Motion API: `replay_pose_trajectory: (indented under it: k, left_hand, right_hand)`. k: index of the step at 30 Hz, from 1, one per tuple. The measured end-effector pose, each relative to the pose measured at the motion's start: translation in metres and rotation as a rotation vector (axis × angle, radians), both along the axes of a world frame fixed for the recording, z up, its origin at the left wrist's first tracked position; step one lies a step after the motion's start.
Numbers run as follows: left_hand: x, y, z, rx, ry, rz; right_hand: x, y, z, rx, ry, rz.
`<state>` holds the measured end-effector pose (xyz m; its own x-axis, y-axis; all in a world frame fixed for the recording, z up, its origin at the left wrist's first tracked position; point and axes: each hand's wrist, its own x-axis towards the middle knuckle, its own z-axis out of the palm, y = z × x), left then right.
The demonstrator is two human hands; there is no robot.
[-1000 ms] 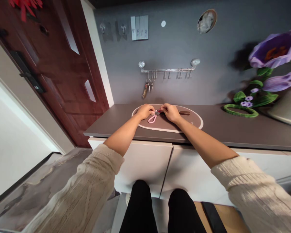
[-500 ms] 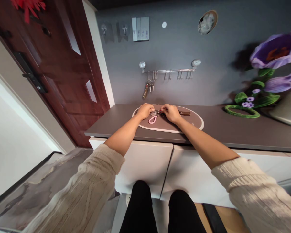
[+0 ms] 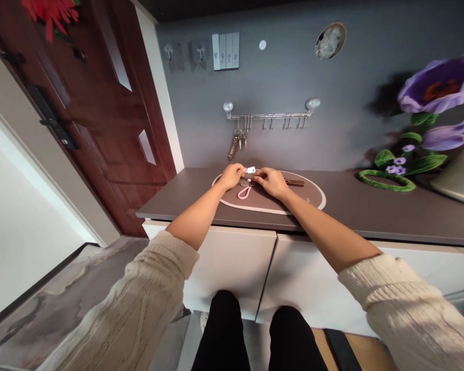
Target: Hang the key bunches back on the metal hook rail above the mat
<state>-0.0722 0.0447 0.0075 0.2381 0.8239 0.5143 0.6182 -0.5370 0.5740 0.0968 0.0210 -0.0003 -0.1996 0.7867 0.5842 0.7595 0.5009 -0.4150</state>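
My left hand (image 3: 232, 176) pinches the edge of a small, bright flat piece (image 3: 250, 170), shiny like a key; glare hides its detail. It is tilted up above an oval brown mat with a pale rim (image 3: 268, 209). Close on the right, my right hand (image 3: 271, 183) has its fingertips closed at the piece's other end, seemingly on a key ring that they mostly cover. Below the hands, a pink loop strap (image 3: 244, 192) lies on the mat beside small metal pieces. A brown strap-like piece (image 3: 295, 183) sticks out behind my right hand.
A clear hook rail (image 3: 268, 116) on the grey wall carries a bunch of keys (image 3: 239, 141). Purple artificial flowers (image 3: 436, 85) and a green ring (image 3: 386, 181) stand at the right of the counter (image 3: 351, 211). A dark red door (image 3: 96, 129) is at left.
The bright flat piece has come up into view between my hands, raised off the mat. My left fingers have shifted slightly up with it; my right hand has hardly moved.
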Motion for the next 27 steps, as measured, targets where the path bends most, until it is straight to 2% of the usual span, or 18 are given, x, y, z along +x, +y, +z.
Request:
replay_pose_trajectory:
  k: [12,21,27]
  left_hand:
    - [0.0036,-0.0054,0.0006,-0.176,-0.278,-0.199]
    - [0.003,-0.0044,0.001,-0.273,-0.378,-0.221]
    - [0.0023,-0.0037,0.0014,-0.332,-0.465,-0.227]
  right_hand:
    - [0.0012,0.0037,-0.0025,0.085,0.058,-0.047]
    - [0.0017,0.0022,0.0007,0.163,0.036,-0.04]
    - [0.0023,0.0019,0.0032,0.172,0.149,-0.016]
